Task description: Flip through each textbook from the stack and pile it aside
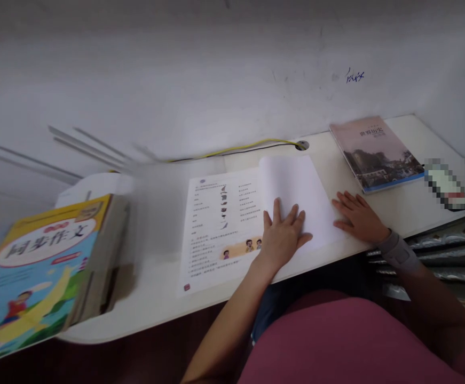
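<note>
An open booklet lies on the white desk in the head view. Its left page carries printed text, small pictures and a coloured drawing of children. The right page is blank white and curves up near the fold. My left hand is pressed flat near the fold, fingers spread, thumb pointing right. At the right edge of the blank page rests my right hand, its fingers stretched out over the page edge and the desk. A grey band circles the right wrist. Neither hand grips anything.
A stack of books with a yellow and blue cover stands at the left. Back right lies a history book, beside a pixelated object. A yellow cable runs along the wall to a desk hole. Silvery packs sit below right.
</note>
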`<action>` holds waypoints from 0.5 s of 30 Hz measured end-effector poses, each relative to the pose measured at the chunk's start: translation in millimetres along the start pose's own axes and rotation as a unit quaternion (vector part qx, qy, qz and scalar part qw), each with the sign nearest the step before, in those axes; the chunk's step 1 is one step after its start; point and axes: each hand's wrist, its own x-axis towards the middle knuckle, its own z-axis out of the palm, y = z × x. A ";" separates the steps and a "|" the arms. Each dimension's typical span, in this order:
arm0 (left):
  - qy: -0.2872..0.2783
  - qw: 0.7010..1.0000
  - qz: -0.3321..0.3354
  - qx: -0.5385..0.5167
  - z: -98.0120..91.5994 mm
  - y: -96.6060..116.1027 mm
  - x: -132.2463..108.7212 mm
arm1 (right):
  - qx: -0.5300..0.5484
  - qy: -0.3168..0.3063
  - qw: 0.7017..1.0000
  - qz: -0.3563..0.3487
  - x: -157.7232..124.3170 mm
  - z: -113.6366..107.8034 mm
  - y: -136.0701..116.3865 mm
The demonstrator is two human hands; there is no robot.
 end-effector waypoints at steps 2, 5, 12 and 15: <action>0.004 1.000 0.002 0.001 1.0 0.0 -0.3 | 0.001 0.000 1.000 -0.002 -0.2 0.2 0.4; 0.008 1.000 0.005 0.000 2.8 0.9 0.4 | 0.005 -0.004 1.000 -0.004 -0.4 0.9 1.3; 0.012 1.000 0.009 -0.003 4.0 2.5 1.9 | 0.004 -0.007 1.000 0.000 0.1 0.2 0.8; 0.011 1.000 0.009 -0.002 4.0 3.4 2.5 | 0.002 -0.007 1.000 -0.003 0.2 -0.5 0.7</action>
